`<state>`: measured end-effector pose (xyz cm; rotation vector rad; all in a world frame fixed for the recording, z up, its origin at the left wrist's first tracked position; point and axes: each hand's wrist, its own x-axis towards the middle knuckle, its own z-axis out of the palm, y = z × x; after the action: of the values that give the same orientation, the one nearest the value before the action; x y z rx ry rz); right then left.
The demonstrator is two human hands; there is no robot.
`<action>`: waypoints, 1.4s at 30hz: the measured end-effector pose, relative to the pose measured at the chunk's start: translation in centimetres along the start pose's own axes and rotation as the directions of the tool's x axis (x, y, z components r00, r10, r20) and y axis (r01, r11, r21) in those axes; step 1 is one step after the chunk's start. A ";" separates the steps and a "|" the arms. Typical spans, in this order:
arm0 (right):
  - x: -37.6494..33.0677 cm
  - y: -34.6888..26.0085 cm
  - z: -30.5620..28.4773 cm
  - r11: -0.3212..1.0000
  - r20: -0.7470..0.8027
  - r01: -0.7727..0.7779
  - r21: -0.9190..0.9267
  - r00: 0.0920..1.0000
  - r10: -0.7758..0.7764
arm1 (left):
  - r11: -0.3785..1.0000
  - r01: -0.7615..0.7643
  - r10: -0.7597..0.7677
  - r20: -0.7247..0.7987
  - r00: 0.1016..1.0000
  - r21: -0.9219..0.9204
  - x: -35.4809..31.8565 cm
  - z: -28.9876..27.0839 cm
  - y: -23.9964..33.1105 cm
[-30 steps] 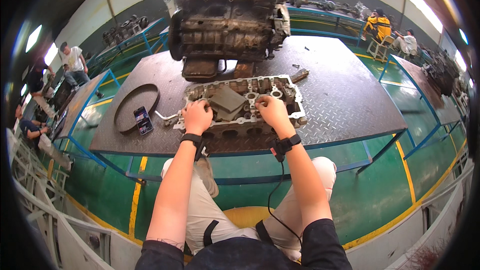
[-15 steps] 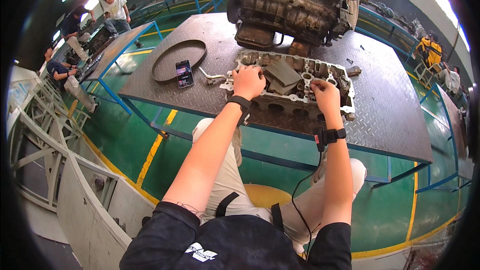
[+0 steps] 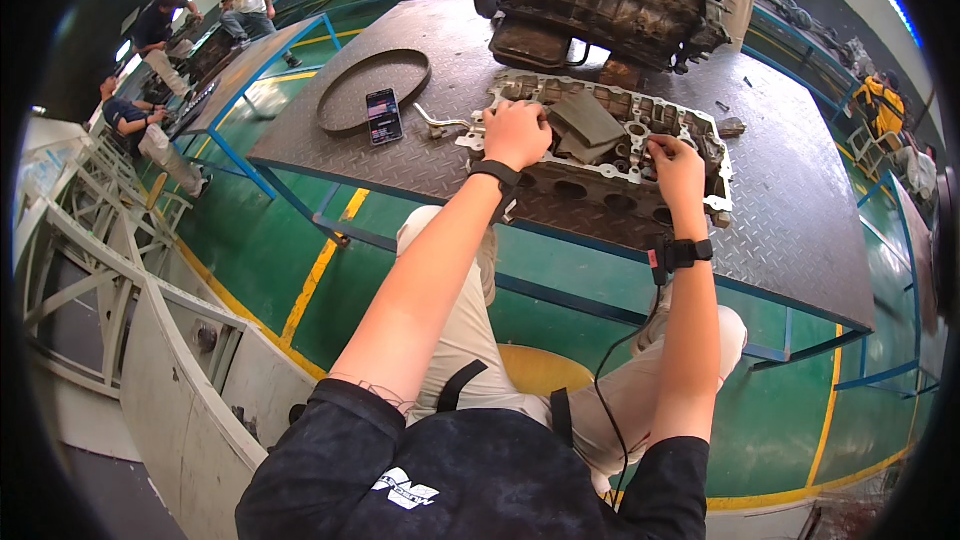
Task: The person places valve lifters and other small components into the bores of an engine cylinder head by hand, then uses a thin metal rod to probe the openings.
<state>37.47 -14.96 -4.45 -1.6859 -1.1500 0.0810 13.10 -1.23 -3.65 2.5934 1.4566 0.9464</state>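
A metal cylinder head [image 3: 625, 176] lies near the front edge of the table. My left hand [image 3: 517, 133] is over its left part, fingers curled down among the recesses; whatever they grip is hidden. Over the right part my right hand [image 3: 675, 162] has thumb and fingers pinched together, and anything between them is too small to name. Flat grey-green pieces like abrasive pads or folded sheets [image 3: 588, 120] rest on top of the head between my hands. To the left of the head lies a bent silver handle-like tool [image 3: 438, 124].
On the diamond-plate table [image 3: 790, 210] stand a large dirty engine block [image 3: 610, 0] behind the head, a black belt loop [image 3: 340, 90] and a phone [image 3: 383, 117]. Small bolts [image 3: 722, 105] lie at the right. A cable [image 3: 600, 370] hangs from my right wrist. Several people are further off.
The whole view has shifted, so the table sits a little higher and further right. Both hands keep nearly the same places on the cylinder head.
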 end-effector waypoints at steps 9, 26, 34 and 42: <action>0.5 0.8 0.3 0.999 -0.041 0.055 0.001 0.998 -0.055 | 0.999 -0.010 0.012 -0.045 0.999 0.031 0.2 0.4 0.1; 0.4 -1.6 -1.0 0.995 0.110 -0.090 0.049 0.990 0.084 | 0.999 0.001 0.000 -0.043 0.999 0.035 0.5 0.5 -0.5; 2.8 6.5 -0.8 0.999 0.109 0.042 0.021 0.993 -0.044 | 0.999 -0.038 0.042 -0.108 0.993 0.036 0.2 1.6 0.6; 1.1 1.7 -0.3 1.000 0.137 0.003 0.018 0.991 -0.005 | 0.999 0.005 -0.007 -0.062 0.998 -0.035 -0.7 -0.3 0.0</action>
<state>39.31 -14.40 -5.11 -1.6828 -1.2504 0.2067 12.73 -1.87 -3.78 2.5559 1.4479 1.0515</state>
